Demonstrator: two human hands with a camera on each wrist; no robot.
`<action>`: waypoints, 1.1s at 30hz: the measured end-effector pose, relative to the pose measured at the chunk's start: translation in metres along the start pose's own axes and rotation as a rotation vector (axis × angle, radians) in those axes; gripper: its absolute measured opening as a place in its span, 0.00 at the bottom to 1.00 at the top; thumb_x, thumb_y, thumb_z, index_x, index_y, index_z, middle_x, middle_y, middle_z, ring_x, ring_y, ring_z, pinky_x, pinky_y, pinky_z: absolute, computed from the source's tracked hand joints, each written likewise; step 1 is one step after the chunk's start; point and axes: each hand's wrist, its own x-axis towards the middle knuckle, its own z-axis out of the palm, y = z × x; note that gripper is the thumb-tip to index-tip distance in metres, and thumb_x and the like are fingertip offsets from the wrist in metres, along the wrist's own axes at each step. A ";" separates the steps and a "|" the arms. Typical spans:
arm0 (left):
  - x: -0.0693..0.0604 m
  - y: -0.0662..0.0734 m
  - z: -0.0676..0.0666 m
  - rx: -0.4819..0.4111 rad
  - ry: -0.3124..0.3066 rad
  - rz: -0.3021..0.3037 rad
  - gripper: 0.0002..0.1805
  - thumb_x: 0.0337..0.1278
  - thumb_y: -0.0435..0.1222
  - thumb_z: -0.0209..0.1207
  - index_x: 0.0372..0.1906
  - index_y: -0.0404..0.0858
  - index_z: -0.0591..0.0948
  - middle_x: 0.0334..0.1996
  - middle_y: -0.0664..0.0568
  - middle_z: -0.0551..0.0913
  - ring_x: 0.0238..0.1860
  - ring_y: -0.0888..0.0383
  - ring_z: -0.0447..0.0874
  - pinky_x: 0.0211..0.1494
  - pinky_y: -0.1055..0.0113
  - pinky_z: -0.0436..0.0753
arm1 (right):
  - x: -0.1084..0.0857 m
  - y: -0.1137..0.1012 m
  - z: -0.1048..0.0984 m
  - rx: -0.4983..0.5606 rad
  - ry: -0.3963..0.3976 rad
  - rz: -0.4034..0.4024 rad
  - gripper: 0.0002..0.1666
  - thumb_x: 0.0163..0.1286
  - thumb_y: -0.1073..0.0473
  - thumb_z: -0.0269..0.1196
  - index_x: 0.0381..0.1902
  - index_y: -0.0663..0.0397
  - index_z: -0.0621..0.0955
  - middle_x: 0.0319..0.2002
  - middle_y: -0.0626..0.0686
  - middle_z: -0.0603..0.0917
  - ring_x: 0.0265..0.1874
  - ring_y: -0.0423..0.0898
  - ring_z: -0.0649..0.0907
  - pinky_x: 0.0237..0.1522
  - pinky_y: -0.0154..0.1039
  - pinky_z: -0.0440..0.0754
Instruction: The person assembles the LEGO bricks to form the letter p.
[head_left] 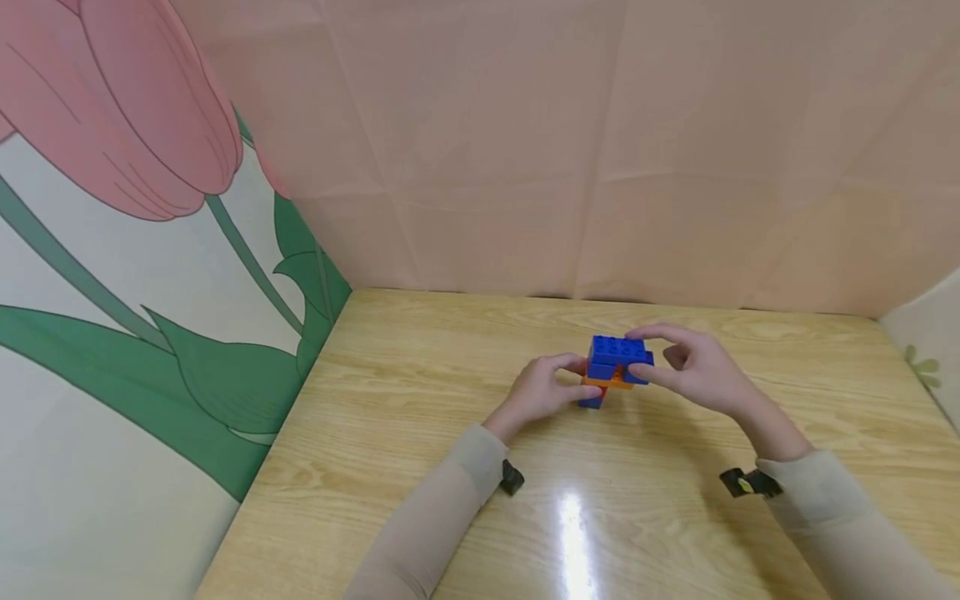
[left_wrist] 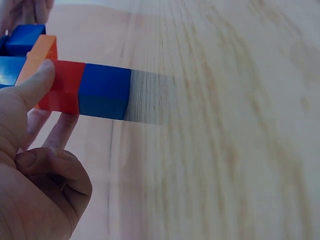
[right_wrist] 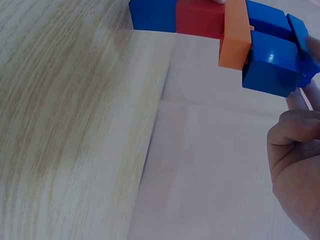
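Note:
A stack of toy building bricks stands upright, its lowest blue brick (left_wrist: 105,95) seeming to meet the tabletop. Above that come a red brick (left_wrist: 65,82), a wider orange brick (right_wrist: 235,42) and two blue bricks (right_wrist: 271,62) side by side. A studded blue brick (head_left: 618,350) lies across the top. My left hand (head_left: 538,390) grips the stack low down, thumb at the red and orange bricks and fingers behind. From the right, my right hand (head_left: 705,371) pinches the top blue brick between thumb and index finger.
The wooden table (head_left: 390,400) runs back to a pink cloth wall (head_left: 480,167). At the left stands a panel printed with a tulip (head_left: 127,108). Dark wrist straps (head_left: 750,482) show at both sleeves.

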 end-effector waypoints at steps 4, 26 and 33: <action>0.000 0.000 0.000 -0.003 0.004 0.002 0.25 0.59 0.59 0.70 0.57 0.54 0.86 0.47 0.70 0.85 0.60 0.67 0.79 0.67 0.53 0.75 | 0.003 -0.001 0.000 0.017 -0.011 -0.003 0.26 0.71 0.61 0.71 0.66 0.47 0.81 0.57 0.54 0.84 0.12 0.42 0.70 0.14 0.37 0.67; 0.000 -0.001 -0.001 -0.009 0.002 0.030 0.24 0.60 0.60 0.69 0.57 0.55 0.86 0.48 0.71 0.85 0.59 0.67 0.80 0.66 0.53 0.76 | 0.021 -0.010 0.013 -0.086 0.082 -0.146 0.15 0.66 0.61 0.75 0.50 0.46 0.89 0.48 0.48 0.88 0.15 0.42 0.68 0.19 0.36 0.67; -0.001 0.000 -0.001 -0.011 -0.001 0.021 0.25 0.60 0.60 0.69 0.58 0.54 0.86 0.48 0.71 0.85 0.60 0.66 0.79 0.67 0.53 0.75 | 0.019 -0.009 0.016 -0.053 0.101 -0.148 0.16 0.64 0.64 0.76 0.49 0.47 0.90 0.48 0.49 0.88 0.17 0.43 0.69 0.19 0.35 0.67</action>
